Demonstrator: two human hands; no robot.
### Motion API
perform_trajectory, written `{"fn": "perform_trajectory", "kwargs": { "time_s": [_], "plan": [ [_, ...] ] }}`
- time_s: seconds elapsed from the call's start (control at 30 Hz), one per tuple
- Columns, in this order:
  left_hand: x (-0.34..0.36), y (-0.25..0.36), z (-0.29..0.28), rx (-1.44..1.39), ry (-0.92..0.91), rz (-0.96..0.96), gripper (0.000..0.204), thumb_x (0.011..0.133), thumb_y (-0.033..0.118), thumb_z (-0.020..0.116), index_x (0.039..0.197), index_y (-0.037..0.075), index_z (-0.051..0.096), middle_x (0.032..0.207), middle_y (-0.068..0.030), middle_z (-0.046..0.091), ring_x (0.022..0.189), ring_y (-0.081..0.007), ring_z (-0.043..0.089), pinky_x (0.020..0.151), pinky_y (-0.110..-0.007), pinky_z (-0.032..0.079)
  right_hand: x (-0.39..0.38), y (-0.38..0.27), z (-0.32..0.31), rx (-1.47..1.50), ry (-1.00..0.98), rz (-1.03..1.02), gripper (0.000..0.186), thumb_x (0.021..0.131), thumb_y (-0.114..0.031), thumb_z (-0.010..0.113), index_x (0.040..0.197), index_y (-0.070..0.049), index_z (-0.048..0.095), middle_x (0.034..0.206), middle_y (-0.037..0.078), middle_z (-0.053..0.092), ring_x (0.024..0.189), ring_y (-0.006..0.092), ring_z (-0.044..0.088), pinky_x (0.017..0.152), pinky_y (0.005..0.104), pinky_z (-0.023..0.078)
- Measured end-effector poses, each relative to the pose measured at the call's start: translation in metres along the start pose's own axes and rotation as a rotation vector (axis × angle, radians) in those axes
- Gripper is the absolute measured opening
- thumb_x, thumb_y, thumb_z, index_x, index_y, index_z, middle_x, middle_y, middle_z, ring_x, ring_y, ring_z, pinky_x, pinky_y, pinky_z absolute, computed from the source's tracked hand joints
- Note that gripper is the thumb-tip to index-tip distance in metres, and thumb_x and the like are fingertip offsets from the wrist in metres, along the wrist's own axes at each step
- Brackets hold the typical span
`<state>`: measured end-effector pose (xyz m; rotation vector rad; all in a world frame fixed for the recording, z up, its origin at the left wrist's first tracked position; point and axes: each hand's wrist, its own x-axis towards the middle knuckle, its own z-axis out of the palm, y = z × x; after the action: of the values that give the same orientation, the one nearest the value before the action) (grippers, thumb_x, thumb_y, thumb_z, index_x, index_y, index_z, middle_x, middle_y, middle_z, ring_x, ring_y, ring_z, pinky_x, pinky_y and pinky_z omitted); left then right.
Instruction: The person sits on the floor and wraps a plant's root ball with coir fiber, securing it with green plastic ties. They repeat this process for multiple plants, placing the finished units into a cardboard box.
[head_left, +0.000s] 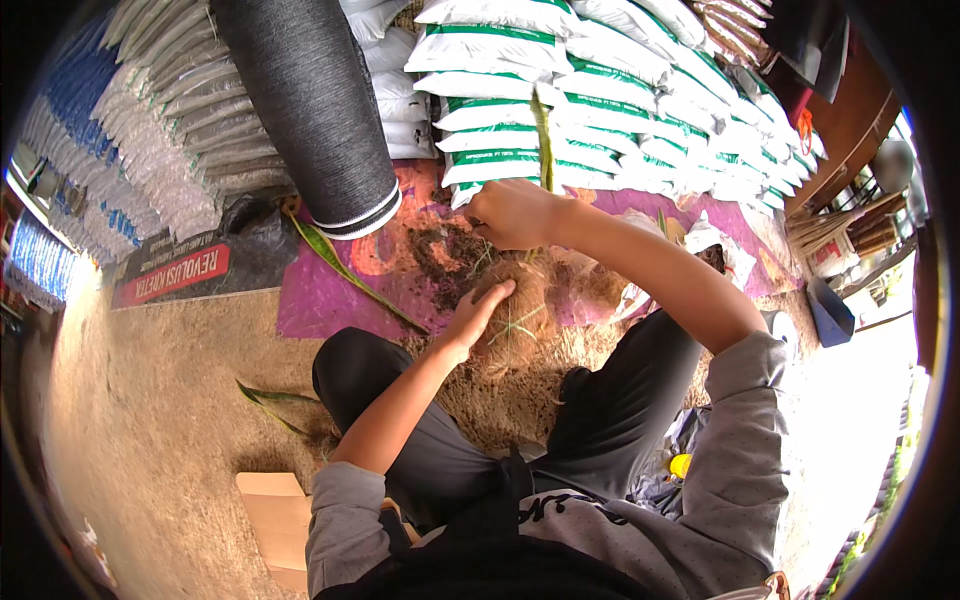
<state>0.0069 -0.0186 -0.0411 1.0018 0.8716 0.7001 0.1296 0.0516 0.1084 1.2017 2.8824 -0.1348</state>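
Observation:
Between my legs stands a root ball wrapped in brown coconut fibre [520, 325], with pale green string crossed over its front. My left hand [482, 318] grips its left side, thumb lying on the top. Just above the bundle is my right hand [515, 213], its fingers curled closed and pointing left; whatever is in them is hidden. A long upright green leaf [543, 140] rises behind my right hand, apparently from the bundle. Dark loose soil [445, 262] is scattered on the purple printed sheet [320, 290] to the left of my hands.
A cut striped leaf [345, 270] lies on the sheet, and another leaf [270, 395] on the floor. A tall roll of black netting [310, 110] stands ahead. Stacked white and green sacks [500, 110] line the back. A cardboard piece [272, 515] lies at lower left.

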Motion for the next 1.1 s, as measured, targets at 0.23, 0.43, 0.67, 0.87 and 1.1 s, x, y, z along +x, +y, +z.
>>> {"fn": "perform_trajectory", "kwargs": {
  "time_s": [0.23,0.43,0.67,0.87,1.1],
  "plan": [
    [0.015,0.011,-0.013,-0.329,0.134,0.022,0.068,0.081,0.053,0.051,0.131,0.010,0.034,0.127,-0.0103,0.044,0.112,-0.0213,0.049,0.090,-0.042,0.044,-0.030,-0.008,-0.012,0.056,0.174,0.014,0.016,0.074,-0.010,0.056,0.086,-0.001,0.061,0.066,0.019,0.059,0.067,0.0353,0.059,0.063,0.0432,0.047],
    [0.011,0.030,-0.014,-0.399,0.252,0.118,0.054,0.086,0.044,0.050,0.125,0.008,0.040,0.117,-0.0089,0.052,0.104,-0.0202,0.054,0.085,-0.038,0.048,-0.062,-0.001,-0.011,0.220,0.276,0.154,0.015,0.077,-0.016,0.056,0.078,-0.002,0.060,0.068,0.019,0.060,0.069,0.0361,0.059,0.065,0.0442,0.047],
    [0.017,0.024,-0.033,-0.533,0.302,0.195,0.057,0.086,0.048,0.047,0.125,0.008,0.039,0.116,-0.0086,0.053,0.102,-0.0220,0.056,0.085,-0.039,0.048,-0.104,0.000,-0.027,0.470,0.448,0.299,0.010,0.078,-0.010,0.060,0.078,-0.001,0.060,0.055,0.014,0.050,0.048,0.0249,0.045,0.052,0.0352,0.041],
    [0.019,0.034,-0.039,-0.606,0.428,0.350,0.058,0.086,0.052,0.046,0.125,0.009,0.039,0.115,-0.0081,0.053,0.101,-0.0218,0.056,0.082,-0.039,0.049,-0.148,0.005,-0.013,0.516,0.424,0.383,0.011,0.079,-0.008,0.060,0.078,0.002,0.058,0.060,0.012,0.053,0.051,0.0167,0.046,0.054,0.0291,0.040],
    [0.012,0.046,-0.055,-0.656,0.505,0.491,0.058,0.084,0.048,0.051,0.125,0.009,0.039,0.114,-0.0080,0.052,0.099,-0.0226,0.056,0.079,-0.040,0.050,-0.194,0.043,0.026,0.839,0.526,0.497,0.012,0.083,-0.007,0.058,0.076,0.003,0.056,0.064,-0.002,0.054,0.059,0.0017,0.042,0.053,0.0195,0.034]
  ]
}}
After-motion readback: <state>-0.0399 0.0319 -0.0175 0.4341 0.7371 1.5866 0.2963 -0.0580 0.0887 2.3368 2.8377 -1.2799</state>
